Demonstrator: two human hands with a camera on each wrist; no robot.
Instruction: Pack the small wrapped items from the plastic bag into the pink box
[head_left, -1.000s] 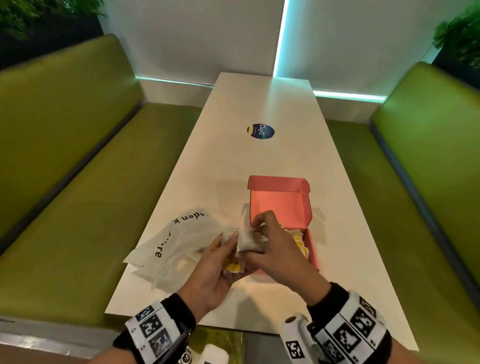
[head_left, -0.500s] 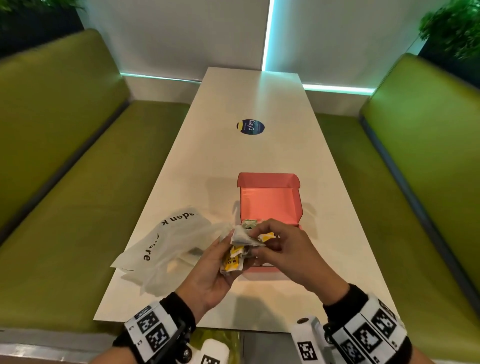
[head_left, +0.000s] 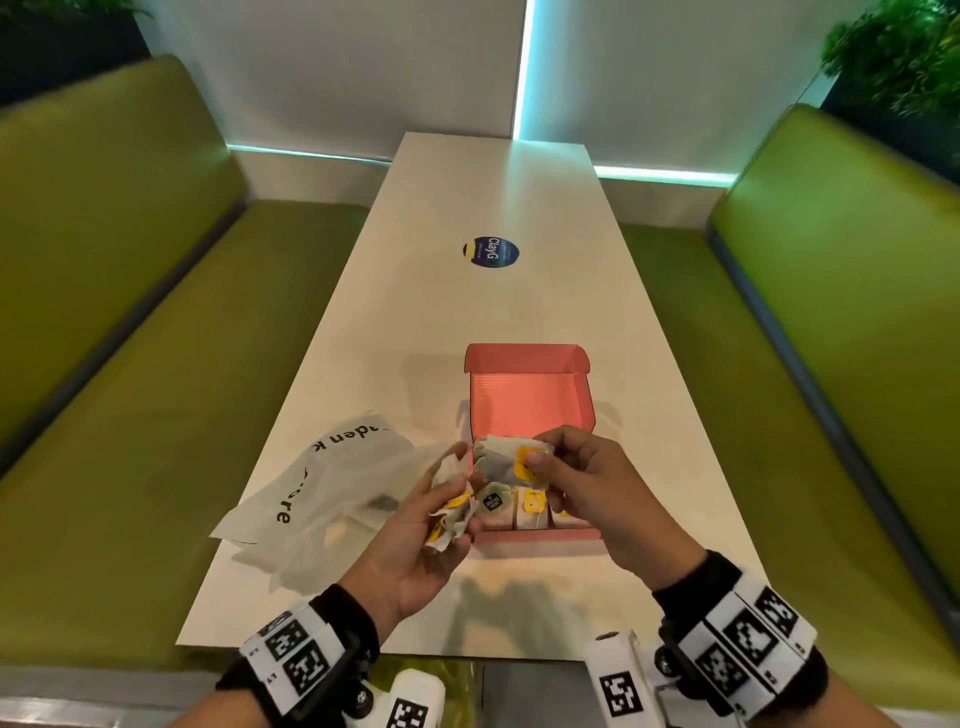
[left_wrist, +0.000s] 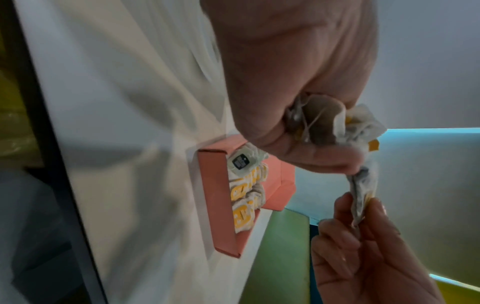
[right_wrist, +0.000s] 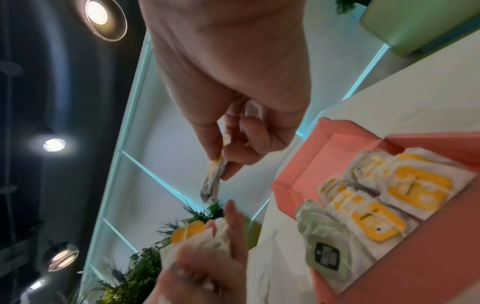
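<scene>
The pink box (head_left: 530, 410) lies open on the white table (head_left: 441, 322), lid raised at the back. Several small wrapped items (head_left: 530, 512) with yellow tags stand in a row along its near wall. My left hand (head_left: 452, 499) grips a bunch of wrapped items (head_left: 449, 519) just left of the box. My right hand (head_left: 537, 460) pinches one wrapped item (head_left: 501, 460) by its yellow tag above the box's near left corner. In the left wrist view this single item (left_wrist: 363, 193) hangs between both hands. The crumpled plastic bag (head_left: 322, 493) lies to the left.
Green bench seats (head_left: 130, 364) run along both sides of the long table. A round dark sticker (head_left: 491, 252) sits on the tabletop beyond the box. The table's near edge (head_left: 415, 652) is close to my wrists.
My right hand has pulled one wrapped item off the bunch in my left hand and carried it a little right, over the box's near corner. My left hand keeps the rest.
</scene>
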